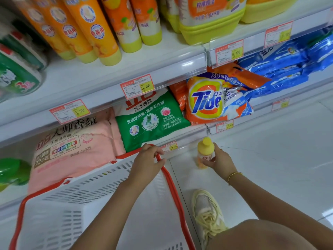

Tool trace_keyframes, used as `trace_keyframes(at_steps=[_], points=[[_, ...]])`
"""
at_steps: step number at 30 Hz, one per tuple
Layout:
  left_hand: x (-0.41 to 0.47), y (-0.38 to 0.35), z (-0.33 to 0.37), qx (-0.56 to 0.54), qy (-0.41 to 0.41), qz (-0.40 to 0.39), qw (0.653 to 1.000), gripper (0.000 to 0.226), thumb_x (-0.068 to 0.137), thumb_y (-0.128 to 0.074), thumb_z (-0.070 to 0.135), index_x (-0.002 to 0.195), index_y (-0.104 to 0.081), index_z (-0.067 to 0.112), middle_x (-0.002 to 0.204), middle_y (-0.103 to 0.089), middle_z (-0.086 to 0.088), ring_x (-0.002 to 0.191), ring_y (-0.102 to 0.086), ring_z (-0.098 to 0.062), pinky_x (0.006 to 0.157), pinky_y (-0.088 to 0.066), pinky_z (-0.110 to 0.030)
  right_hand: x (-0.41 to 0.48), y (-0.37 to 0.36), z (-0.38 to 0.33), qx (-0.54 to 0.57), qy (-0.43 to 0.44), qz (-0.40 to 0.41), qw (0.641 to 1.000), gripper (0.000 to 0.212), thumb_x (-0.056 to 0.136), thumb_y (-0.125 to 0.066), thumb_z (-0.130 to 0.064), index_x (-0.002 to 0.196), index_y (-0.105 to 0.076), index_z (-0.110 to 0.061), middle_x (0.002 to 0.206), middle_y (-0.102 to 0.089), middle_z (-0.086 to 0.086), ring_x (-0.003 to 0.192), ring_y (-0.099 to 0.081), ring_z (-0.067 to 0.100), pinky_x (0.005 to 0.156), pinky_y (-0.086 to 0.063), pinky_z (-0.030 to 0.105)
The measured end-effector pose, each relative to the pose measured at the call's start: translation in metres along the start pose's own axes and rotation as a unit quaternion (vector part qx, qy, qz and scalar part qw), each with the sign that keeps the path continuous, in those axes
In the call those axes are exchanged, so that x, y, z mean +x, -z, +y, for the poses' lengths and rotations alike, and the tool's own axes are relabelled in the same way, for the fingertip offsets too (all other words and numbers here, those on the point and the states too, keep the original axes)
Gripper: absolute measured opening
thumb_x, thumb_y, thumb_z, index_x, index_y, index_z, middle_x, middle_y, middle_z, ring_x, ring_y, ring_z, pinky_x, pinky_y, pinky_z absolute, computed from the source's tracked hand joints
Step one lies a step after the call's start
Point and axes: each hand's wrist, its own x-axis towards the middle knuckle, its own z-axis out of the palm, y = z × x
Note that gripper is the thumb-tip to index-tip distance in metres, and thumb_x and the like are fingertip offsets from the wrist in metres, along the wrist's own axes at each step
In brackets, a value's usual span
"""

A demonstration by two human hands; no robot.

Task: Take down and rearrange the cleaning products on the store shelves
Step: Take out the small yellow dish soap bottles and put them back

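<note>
Head view: right hand (222, 159) grips bottle (204, 150) near Tide bag (207, 101)

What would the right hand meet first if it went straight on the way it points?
The right hand would probably meet the lower shelf's front rail, just below the green detergent bag; depth is unclear.

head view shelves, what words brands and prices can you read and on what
"Tide": orange plastic detergent bag
"冷水速效": green plastic detergent bag
"72小时": pink plastic detergent bag
"食品用": tall orange squeeze bottle
"400克": orange-and-white squeeze bottle
"3.50": left red-bordered price tag
"3.00": middle red-bordered price tag
"8.00": right red-bordered price tag
Too blurred: tags' small print, label of small yellow bottle in right hand
</note>
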Motion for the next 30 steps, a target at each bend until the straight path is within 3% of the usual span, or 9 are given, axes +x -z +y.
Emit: trace_keyframes(at_steps=[9,11,13,16,19,21,23,26,30], points=[[-0.01,0.034,0.017,-0.053,-0.016,-0.031,0.998,0.012,0.085,-0.069,0.013,0.093,-0.065,0.021,0.096,-0.064,0.001,0.086,-0.059,-0.011,0.074,-0.046,-0.014,-0.009,0.039,-0.04,-0.113,-0.049,-0.128,0.984,0.063,0.078,-0.075,-0.025,0.133,-0.044,-0.015,0.119,-0.061,0.01,0.102,-0.059,0.025,0.082,-0.04,0.026],[-0.013,0.063,0.031,-0.094,-0.031,0.039,0.994,0.011,0.086,-0.068,0.015,0.093,-0.065,0.023,0.09,-0.065,0.007,0.083,-0.061,-0.007,0.07,-0.047,-0.009,-0.006,0.07,-0.073,-0.203,-0.054,-0.118,0.97,0.048,0.081,-0.071,-0.021,0.124,-0.054,-0.013,0.119,-0.061,0.008,0.106,-0.057,0.023,0.085,-0.041,0.025],[-0.015,0.102,0.048,-0.134,-0.065,0.157,0.976,0.011,0.087,-0.067,0.016,0.094,-0.064,0.024,0.088,-0.064,0.011,0.08,-0.059,0.002,0.069,-0.046,-0.005,-0.005,0.104,-0.12,-0.263,-0.013,-0.022,0.964,0.026,0.085,-0.067,-0.024,0.108,-0.063,-0.012,0.107,-0.066,0.009,0.097,-0.06,0.023,0.08,-0.045,0.028],[-0.01,0.163,0.063,-0.209,-0.116,0.35,0.906,0.015,0.087,-0.067,0.015,0.101,-0.062,0.019,0.094,-0.063,0.007,0.084,-0.057,0.003,0.074,-0.046,-0.009,-0.014,0.137,-0.207,-0.158,0.148,0.155,0.964,0.012,0.085,-0.065,-0.021,0.082,-0.065,-0.01,0.075,-0.066,0.006,0.069,-0.059,0.022,0.06,-0.043,0.029],[0.021,0.217,0.057,-0.224,-0.092,0.46,0.854,0.036,0.085,-0.07,0.017,0.117,-0.054,0.014,0.115,-0.055,-0.004,0.097,-0.053,-0.007,0.083,-0.048,-0.02,-0.008,0.14,-0.277,-0.101,0.303,0.216,0.923,0.006,0.085,-0.065,-0.013,0.088,-0.065,-0.007,0.08,-0.061,0.005,0.072,-0.053,0.017,0.064,-0.041,0.03],[0.044,0.243,0.055,-0.223,-0.059,0.452,0.861,0.046,0.082,-0.073,0.022,0.121,-0.052,0.011,0.121,-0.055,-0.008,0.099,-0.053,-0.013,0.091,-0.05,-0.033,0.009,0.128,-0.302,-0.122,0.319,0.194,0.92,0.01,0.085,-0.063,-0.01,0.091,-0.066,-0.003,0.088,-0.061,0.01,0.082,-0.054,0.023,0.07,-0.041,0.034],[0.061,0.255,0.065,-0.22,-0.048,0.39,0.893,0.053,0.081,-0.075,0.026,0.124,-0.051,0.009,0.123,-0.057,-0.007,0.1,-0.055,-0.015,0.092,-0.051,-0.039,0.025,0.115,-0.315,-0.177,0.317,0.173,0.916,0.012,0.084,-0.061,-0.008,0.084,-0.065,0.004,0.085,-0.06,0.019,0.087,-0.054,0.033,0.073,-0.038,0.037],[0.078,0.256,0.094,-0.214,-0.079,0.326,0.917,0.059,0.077,-0.079,0.028,0.125,-0.052,0.009,0.117,-0.059,0.001,0.1,-0.058,-0.013,0.085,-0.049,-0.028,0.035,0.108,-0.32,-0.184,0.298,0.189,0.917,0.016,0.087,-0.059,-0.015,0.081,-0.062,0.0,0.084,-0.057,0.015,0.086,-0.051,0.032,0.073,-0.039,0.036],[0.096,0.254,0.124,-0.223,-0.07,0.343,0.91,0.059,0.075,-0.08,0.03,0.124,-0.053,0.011,0.123,-0.063,-0.004,0.109,-0.061,-0.02,0.084,-0.042,-0.024,0.036,0.11,-0.323,-0.206,0.284,0.16,0.923,0.015,0.088,-0.057,-0.021,0.087,-0.059,-0.006,0.091,-0.056,0.01,0.092,-0.048,0.025,0.079,-0.038,0.032]])
